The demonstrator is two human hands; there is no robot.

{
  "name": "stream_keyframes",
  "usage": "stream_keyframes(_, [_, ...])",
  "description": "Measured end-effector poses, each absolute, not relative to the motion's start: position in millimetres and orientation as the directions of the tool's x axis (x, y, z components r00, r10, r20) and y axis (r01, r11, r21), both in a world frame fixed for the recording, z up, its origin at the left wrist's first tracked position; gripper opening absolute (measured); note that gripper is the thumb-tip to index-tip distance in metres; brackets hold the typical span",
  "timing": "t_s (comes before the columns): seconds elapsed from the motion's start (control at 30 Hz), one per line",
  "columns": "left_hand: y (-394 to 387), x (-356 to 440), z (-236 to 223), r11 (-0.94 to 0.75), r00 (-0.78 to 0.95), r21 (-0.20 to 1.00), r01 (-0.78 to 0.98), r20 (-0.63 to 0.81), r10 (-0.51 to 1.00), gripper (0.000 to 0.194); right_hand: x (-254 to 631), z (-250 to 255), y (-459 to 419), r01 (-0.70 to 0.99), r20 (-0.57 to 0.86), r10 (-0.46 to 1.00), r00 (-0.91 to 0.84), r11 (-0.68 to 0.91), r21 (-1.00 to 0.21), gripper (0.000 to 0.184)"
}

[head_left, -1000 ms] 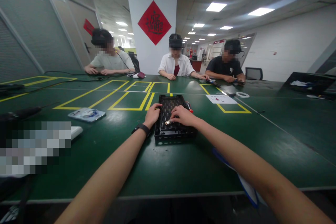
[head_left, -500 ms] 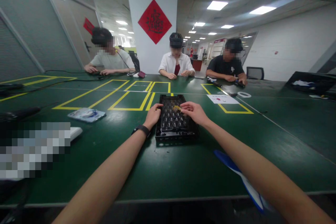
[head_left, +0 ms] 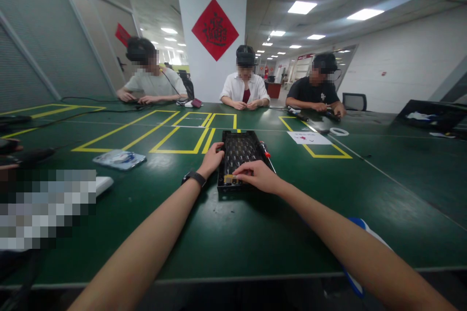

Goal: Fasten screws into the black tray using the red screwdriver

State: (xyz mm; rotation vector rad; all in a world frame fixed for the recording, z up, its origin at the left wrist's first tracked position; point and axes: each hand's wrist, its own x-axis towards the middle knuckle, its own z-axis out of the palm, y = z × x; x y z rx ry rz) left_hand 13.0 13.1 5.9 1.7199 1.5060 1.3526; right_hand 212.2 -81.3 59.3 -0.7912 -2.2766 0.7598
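Observation:
A black rectangular tray-like case (head_left: 233, 189) lies on the green table in front of me, with rows of small metallic, shiny parts inside. My left hand (head_left: 213, 160) grips its left side wall, thumb and fingers at the rim. Over the near end of the case, my right hand (head_left: 260, 176) pinches a small yellowish piece (head_left: 229, 179) close to the near left corner. Whether that piece touches the case I cannot tell. Just beyond the right wall lies a thin tool with a red part (head_left: 267, 154), partly hidden by my right hand.
A blister-like clear pack (head_left: 119, 159) lies to the left, near a white object (head_left: 104, 185). Under my right forearm is a blue-and-white item (head_left: 359, 223). A paper sheet (head_left: 309, 138) and a white ring (head_left: 339, 131) lie farther right. Three people sit opposite.
My right hand has moved the yellowish piece from the middle of the case toward its near left corner. The red tool has come into view. My left hand stays on the case.

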Motion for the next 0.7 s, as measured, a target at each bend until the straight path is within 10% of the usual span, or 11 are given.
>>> stream_keyframes(0.7, [4,14,9,-0.298,-0.066,0.729,0.616,0.424,0.903,0.047,225,58,-76,0.335,0.345,0.592,-0.729,0.747,-0.575,0.018])
